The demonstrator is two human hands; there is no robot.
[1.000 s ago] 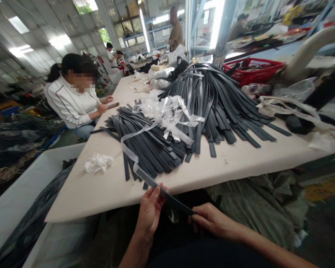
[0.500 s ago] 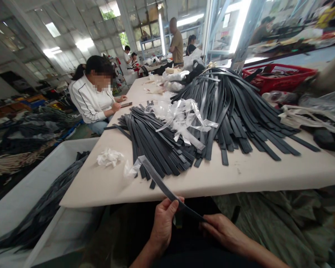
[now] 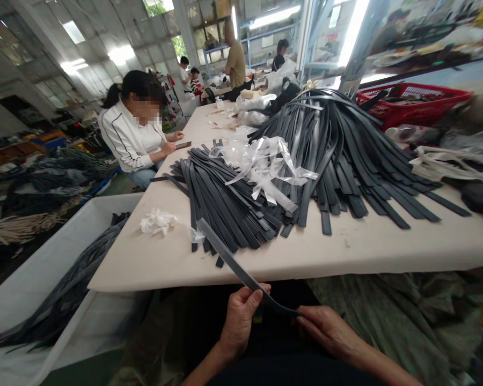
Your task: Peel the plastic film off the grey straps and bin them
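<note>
A dark strap (image 3: 234,264) runs slantwise from above the table's front edge down to my lap, held in both hands. My left hand (image 3: 241,316) pinches it near its middle, thumb on top. At its lower right end, the fingers of my right hand (image 3: 326,328) are closed on it. The strap's far end points toward a fanned pile of dark straps (image 3: 221,209) on the table, and a bit of clear film (image 3: 196,235) shows beside that end. Crumpled clear film strips (image 3: 265,166) lie on top of the pile.
A larger heap of straps (image 3: 338,155) covers the right of the cream table (image 3: 145,268). White crumpled film (image 3: 158,222) lies at left. A white bin (image 3: 80,225) holds more straps. A red basket (image 3: 418,102) stands behind. A seated person (image 3: 132,134) holds a phone across the table.
The clear film at the strap's far end has come away from it, leaving the end bare and straighter. Both hands keep their grip. The view has shifted slightly.
</note>
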